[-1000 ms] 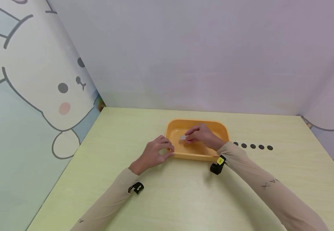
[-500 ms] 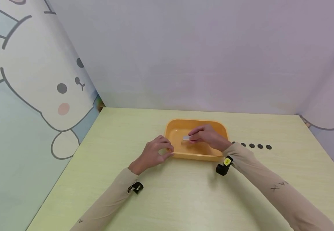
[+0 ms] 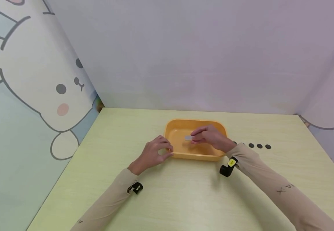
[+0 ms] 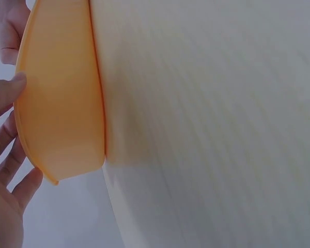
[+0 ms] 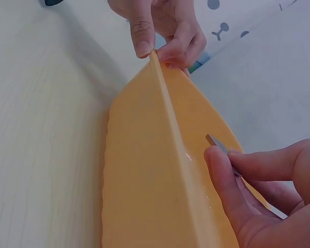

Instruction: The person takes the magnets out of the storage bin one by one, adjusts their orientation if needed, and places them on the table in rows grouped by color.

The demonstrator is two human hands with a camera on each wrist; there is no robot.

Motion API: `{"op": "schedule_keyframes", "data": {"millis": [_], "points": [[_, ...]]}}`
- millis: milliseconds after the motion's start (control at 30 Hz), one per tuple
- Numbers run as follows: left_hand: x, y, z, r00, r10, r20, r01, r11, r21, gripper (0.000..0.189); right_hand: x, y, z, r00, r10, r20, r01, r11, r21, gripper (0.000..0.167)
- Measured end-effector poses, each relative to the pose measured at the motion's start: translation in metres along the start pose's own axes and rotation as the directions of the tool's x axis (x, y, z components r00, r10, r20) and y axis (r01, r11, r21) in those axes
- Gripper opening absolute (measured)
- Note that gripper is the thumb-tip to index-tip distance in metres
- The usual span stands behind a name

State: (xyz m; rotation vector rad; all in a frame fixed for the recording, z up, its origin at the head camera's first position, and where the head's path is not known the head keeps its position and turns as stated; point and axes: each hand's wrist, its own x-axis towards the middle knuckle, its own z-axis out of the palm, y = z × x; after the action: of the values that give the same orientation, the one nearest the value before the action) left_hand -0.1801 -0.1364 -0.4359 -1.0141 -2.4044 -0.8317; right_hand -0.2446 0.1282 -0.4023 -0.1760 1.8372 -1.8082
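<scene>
A shallow orange plastic tray (image 3: 197,157) rests on the table. My left hand (image 3: 153,152) pinches its near left corner; in the left wrist view the thumb lies on the outer wall of the tray (image 4: 62,103), while other fingers reach round the rim. Over the inside of the tray, my right hand (image 3: 210,137) pinches a small flat grey rectangular piece (image 3: 188,138) between thumb and fingers. Its thin edge shows in the right wrist view, where the grey piece (image 5: 217,143) sticks out past the fingertips. The rest of it is hidden by the fingers.
Several black discs (image 3: 259,146) lie in a row on the table right of the tray, the nearest ones partly behind the right wrist. The pale wooden table (image 3: 178,192) meets a plain wall (image 3: 196,64) at the back. A cartoon-printed wall (image 3: 34,96) stands left.
My right hand has moved a little to the right inside the tray, carrying the grey piece with it. The left hand keeps its hold on the corner.
</scene>
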Motion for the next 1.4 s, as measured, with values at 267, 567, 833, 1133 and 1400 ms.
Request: {"op": "schedule_keyframes", "data": {"millis": [267, 567, 833, 1133, 1400], "points": [[-0.001, 0.0, 0.0, 1.0, 0.0, 0.001, 0.0, 1.0, -0.002, 0.01, -0.005, -0.002, -0.005, 1.0, -0.007, 0.008, 0.007, 1.0, 0.01, 0.03], [-0.002, 0.001, 0.001, 1.0, -0.01, 0.006, 0.011, 1.0, -0.008, 0.011, -0.012, -0.002, -0.012, 0.999, -0.033, 0.01, 0.033, 0.999, 0.03, 0.028], [0.0, 0.003, -0.001, 1.0, -0.006, 0.008, 0.006, 1.0, -0.01, 0.011, -0.017, -0.004, -0.014, 0.999, -0.035, 0.032, 0.033, 0.997, 0.065, 0.033], [0.0, 0.003, -0.001, 1.0, -0.014, 0.014, 0.014, 1.0, -0.012, 0.011, -0.023, -0.005, -0.019, 1.0, -0.01, 0.024, 0.009, 0.998, 0.066, 0.031], [-0.001, 0.002, -0.002, 1.0, -0.016, 0.016, 0.016, 1.0, -0.014, 0.01, -0.027, -0.006, -0.023, 0.999, 0.016, 0.033, -0.018, 0.998, 0.061, 0.03]]}}
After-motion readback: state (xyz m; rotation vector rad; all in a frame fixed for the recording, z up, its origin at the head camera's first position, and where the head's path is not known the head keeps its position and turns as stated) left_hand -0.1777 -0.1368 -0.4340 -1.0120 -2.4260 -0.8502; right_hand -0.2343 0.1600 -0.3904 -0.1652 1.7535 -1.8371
